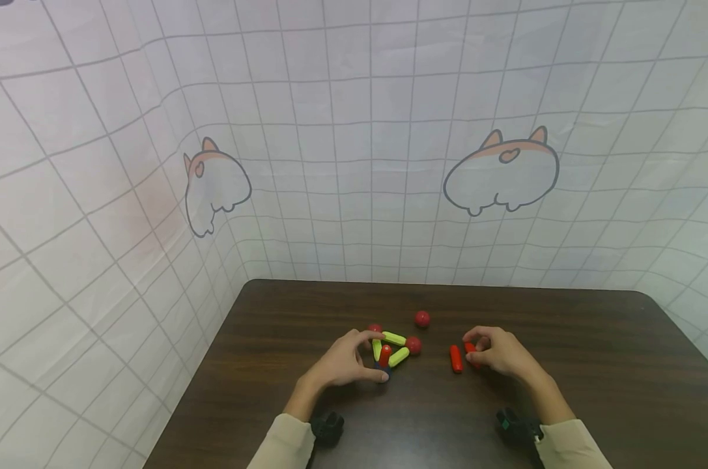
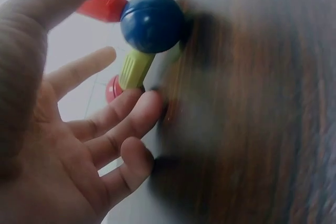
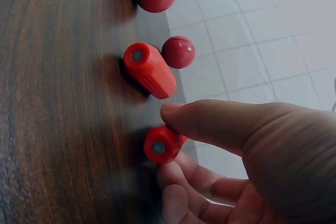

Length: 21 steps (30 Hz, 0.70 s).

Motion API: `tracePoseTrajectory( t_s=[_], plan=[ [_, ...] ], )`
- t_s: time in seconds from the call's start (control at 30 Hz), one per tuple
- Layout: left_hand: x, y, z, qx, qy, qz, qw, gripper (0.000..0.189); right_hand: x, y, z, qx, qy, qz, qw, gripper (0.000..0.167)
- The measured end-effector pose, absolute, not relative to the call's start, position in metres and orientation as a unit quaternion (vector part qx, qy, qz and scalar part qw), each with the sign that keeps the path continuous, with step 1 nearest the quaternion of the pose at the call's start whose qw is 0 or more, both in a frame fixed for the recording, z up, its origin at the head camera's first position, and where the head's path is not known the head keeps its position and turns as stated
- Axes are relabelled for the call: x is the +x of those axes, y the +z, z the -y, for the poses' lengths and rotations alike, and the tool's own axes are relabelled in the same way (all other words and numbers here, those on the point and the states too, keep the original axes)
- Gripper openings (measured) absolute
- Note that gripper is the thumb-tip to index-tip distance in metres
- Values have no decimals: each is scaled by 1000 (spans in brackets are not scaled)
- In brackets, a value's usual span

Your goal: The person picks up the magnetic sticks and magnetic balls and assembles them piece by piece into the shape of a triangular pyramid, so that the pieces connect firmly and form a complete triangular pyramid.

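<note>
My left hand (image 1: 346, 360) spreads around a flat triangle of yellow-green magnetic sticks (image 1: 398, 357) joined at the corners by two red balls (image 1: 413, 344) and a blue ball (image 2: 152, 22). A red stick (image 1: 385, 355) rises from the blue ball. The left thumb is close to the blue ball; whether it touches cannot be told. The other left fingers are loosely bent, gripping nothing. On the right, my right hand (image 1: 503, 354) pinches a red magnetic stick (image 3: 158, 145) between thumb and fingers, low over the table. Another red stick (image 3: 152, 72) lies just left of it.
A single red ball (image 1: 422, 318) lies behind the triangle on the dark wooden table (image 1: 594, 365). White grid-patterned cloth (image 1: 354, 163) hangs along the table's back and left side. Each wrist carries a black device (image 1: 328, 428).
</note>
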<state>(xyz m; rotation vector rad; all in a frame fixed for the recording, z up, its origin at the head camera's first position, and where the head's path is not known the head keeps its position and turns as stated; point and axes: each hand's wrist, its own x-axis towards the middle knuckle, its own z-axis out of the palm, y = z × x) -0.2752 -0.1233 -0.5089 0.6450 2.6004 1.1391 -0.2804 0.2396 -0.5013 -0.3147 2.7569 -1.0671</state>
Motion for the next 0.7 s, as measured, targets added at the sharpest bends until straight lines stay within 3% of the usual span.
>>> tracePoseTrajectory(
  t_s=[0.27,0.7],
  plan=[
    [-272,-508,118,208,359,-902,116,58,-279,-499,-239,-107,-382,-913,88,35],
    [-275,-509,125,222,393,-882,133,50,-283,-497,-242,-148,-485,-859,69,36]
  ],
)
